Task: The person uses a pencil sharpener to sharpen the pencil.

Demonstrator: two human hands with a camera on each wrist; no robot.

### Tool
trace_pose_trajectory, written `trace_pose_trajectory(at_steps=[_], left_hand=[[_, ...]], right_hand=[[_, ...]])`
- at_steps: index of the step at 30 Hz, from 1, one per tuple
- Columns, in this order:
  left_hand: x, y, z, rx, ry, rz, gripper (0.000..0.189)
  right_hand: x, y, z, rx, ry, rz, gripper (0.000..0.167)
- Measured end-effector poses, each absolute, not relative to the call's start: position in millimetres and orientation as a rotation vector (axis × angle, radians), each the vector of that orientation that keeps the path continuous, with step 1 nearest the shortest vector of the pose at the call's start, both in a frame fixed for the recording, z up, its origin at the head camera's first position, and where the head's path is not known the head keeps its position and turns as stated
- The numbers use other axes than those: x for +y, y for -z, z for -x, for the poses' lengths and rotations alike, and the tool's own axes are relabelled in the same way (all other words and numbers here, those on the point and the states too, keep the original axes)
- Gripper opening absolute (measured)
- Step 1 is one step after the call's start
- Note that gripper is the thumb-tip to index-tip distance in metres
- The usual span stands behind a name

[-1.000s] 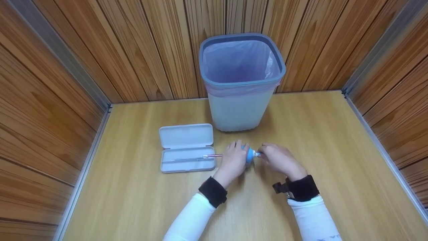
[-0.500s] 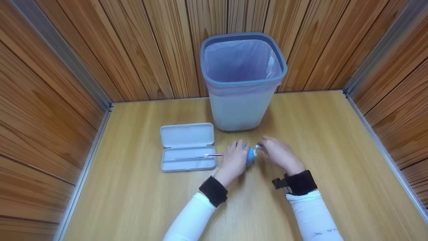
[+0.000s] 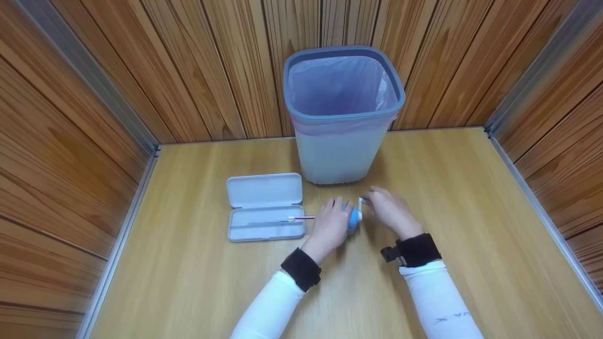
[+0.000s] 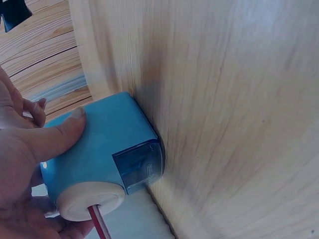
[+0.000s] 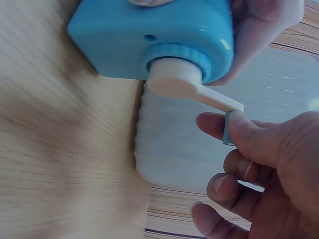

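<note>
A blue crank pencil sharpener [image 4: 107, 137] stands on the table, gripped around its body by my left hand [image 3: 330, 223]. From its white front ring a red-striped pencil [image 3: 301, 218] sticks out to the left, over the case's edge. On the other side, my right hand [image 3: 391, 212] pinches the small blue knob [image 5: 229, 130] of the white crank handle [image 5: 219, 98] between thumb and forefinger. In the head view the crank points away from me, towards the bin. A dark see-through shavings drawer [image 4: 142, 167] shows low on the sharpener.
An open light pencil case [image 3: 264, 190] lies left of the sharpener, with a thin grey pencil-like item [image 3: 266, 223] in its tray. Behind stands a tall bin [image 3: 339, 155] with a blue-grey rim and a plastic liner. Wooden walls [image 3: 70, 165] enclose the table on three sides.
My right hand has swung the crank from pointing rightward to pointing up, away from me, moving slightly that way itself. My left hand, the sharpener and the pencil stay put.
</note>
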State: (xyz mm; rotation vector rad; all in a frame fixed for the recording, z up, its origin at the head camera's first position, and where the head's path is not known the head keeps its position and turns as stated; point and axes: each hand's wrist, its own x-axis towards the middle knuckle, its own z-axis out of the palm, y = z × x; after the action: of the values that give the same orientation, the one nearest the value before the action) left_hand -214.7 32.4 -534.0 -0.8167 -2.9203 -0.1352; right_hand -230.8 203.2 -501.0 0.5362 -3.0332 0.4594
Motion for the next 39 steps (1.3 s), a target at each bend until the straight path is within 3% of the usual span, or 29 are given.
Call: trace_pose_trajectory(at_steps=[24, 39], left_hand=[[33.1, 534.2, 214.9, -2.971, 0.201, 0.807, 0.051], [31.8, 534.6, 214.9, -2.955, 0.209, 0.801, 0.049]], right_hand=[[203.0, 514.5, 246.2, -3.157, -0.562, -0.338, 0.021], [204.5, 524.6, 252.9, -3.212, -0.521, -0.318, 0.016]])
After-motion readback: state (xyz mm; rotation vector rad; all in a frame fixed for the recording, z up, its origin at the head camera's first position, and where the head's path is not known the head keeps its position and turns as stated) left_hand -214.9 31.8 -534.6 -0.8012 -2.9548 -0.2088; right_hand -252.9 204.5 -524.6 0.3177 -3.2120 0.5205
